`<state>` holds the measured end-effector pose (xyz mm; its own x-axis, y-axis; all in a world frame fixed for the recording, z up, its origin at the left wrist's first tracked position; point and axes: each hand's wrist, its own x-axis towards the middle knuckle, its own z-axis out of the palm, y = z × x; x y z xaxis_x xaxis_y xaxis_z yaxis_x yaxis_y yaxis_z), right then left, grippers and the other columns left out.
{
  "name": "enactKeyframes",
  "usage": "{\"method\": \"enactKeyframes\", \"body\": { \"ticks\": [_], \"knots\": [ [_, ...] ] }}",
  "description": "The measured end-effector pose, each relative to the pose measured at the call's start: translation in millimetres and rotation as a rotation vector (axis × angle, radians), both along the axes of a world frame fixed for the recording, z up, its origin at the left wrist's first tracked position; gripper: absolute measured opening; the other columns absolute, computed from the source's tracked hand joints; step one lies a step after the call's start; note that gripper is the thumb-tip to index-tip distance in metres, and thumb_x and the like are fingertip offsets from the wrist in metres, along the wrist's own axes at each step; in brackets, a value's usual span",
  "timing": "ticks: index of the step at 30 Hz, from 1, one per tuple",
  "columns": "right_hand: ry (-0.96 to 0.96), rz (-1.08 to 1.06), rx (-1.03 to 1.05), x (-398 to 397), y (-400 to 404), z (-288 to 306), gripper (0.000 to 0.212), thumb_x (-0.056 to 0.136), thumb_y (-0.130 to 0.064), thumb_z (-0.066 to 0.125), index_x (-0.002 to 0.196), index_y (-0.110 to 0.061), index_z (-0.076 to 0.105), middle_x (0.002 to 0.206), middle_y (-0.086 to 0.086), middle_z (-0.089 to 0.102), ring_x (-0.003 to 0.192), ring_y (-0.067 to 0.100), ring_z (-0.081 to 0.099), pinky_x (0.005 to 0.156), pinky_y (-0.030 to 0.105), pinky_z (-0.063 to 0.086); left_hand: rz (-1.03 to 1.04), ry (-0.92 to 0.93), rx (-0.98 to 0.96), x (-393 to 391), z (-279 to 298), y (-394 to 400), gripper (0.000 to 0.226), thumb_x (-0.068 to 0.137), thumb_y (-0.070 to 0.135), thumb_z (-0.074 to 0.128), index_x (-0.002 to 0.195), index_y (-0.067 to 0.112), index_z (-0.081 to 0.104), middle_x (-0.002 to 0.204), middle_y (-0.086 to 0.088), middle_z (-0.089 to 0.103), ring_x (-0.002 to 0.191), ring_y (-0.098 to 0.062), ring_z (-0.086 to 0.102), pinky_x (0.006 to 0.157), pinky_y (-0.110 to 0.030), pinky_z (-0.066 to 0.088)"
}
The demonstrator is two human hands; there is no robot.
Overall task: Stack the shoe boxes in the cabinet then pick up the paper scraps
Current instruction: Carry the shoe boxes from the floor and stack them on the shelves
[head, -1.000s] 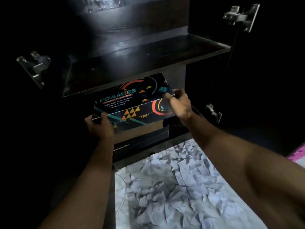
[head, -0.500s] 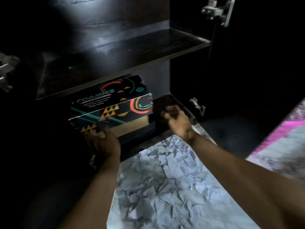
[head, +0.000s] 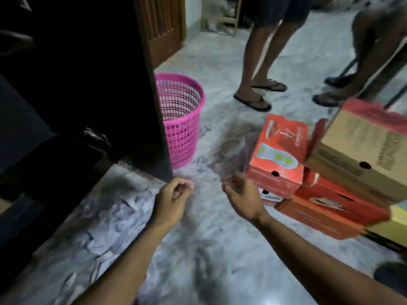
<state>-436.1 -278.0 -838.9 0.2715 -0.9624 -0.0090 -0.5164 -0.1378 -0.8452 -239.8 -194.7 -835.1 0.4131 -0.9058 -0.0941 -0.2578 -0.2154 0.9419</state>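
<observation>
Here both hands hang empty over the floor. The left hand (head: 172, 200) has its fingers curled loosely inward, its grip closed on nothing; the right hand (head: 241, 192) is palm-up with the fingers half bent, its grip released and bare. The two hands are near each other but apart, and neither touches a box or a scrap.

Just beyond the right hand stands a pile of shoe boxes. I count four clearly: one red box (head: 278, 155) with a large "4" on its lid, closest to the fingers; a second red box (head: 330, 205) lower and to its right; a brown cardboard box (head: 361, 150) tilted on top of them; and a yellowish box (head: 394, 225) at the frame's right edge. A further red-and-white face shows under the first box, though motion blur makes it unclear whether it is a separate box.

Below and left of the left hand, paper scraps (head: 105, 219) lie scattered on the marble floor (head: 220, 260); they are too many and too blurred to count.

The dark cabinet (head: 88, 84) fills the left, its interior too dark to read. One pink mesh basket (head: 179, 119) stands upright just beside its side panel. Farther back, the legs of two standing people (head: 262, 60) show, in sandals.
</observation>
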Motion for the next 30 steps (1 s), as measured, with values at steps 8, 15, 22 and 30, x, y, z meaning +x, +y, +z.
{"method": "enactKeyframes", "body": {
  "ticks": [8,15,22,30],
  "knots": [
    [0.132,-0.608,0.021,-108,-65,-7,0.048,0.095,-0.038,0.062,0.134,-0.012,0.055,0.134,0.015,0.053,0.134,0.033,0.044,0.112,0.042,0.039,-0.206,0.178,0.202,-121,-39,-140,0.068,0.064,0.071,0.063,0.119,0.03,0.064,0.12,0.004,0.07,0.112,-0.018,0.066,0.099,-0.043,0.054],
    [0.117,-0.635,0.059,-114,-84,-20,0.064,0.088,-0.047,0.058,0.139,-0.009,0.051,0.131,0.012,0.061,0.127,0.032,0.054,0.107,0.044,0.048,-0.162,0.415,0.243,-150,-82,-181,0.078,0.061,0.093,0.062,0.127,0.053,0.054,0.13,0.016,0.068,0.119,-0.016,0.064,0.105,-0.05,0.05],
    [-0.092,-0.652,0.209,-125,-88,-28,0.046,0.096,-0.042,0.063,0.131,-0.012,0.054,0.107,-0.002,0.063,0.097,0.02,0.063,0.083,0.036,0.047,-0.018,0.599,0.2,-124,-81,-142,0.037,0.088,0.051,0.069,0.117,0.03,0.06,0.106,0.001,0.065,0.098,-0.016,0.068,0.085,-0.034,0.058],
    [-0.492,-0.469,0.588,-94,-77,-25,0.047,0.079,-0.061,0.072,0.116,-0.033,0.064,0.091,-0.001,0.077,0.081,0.021,0.07,0.076,0.039,0.058,-0.099,0.593,0.377,-24,-50,-38,0.072,0.056,0.054,0.077,0.111,0.009,0.062,0.096,-0.021,0.066,0.087,-0.031,0.07,0.088,-0.046,0.059]
  ]
}}
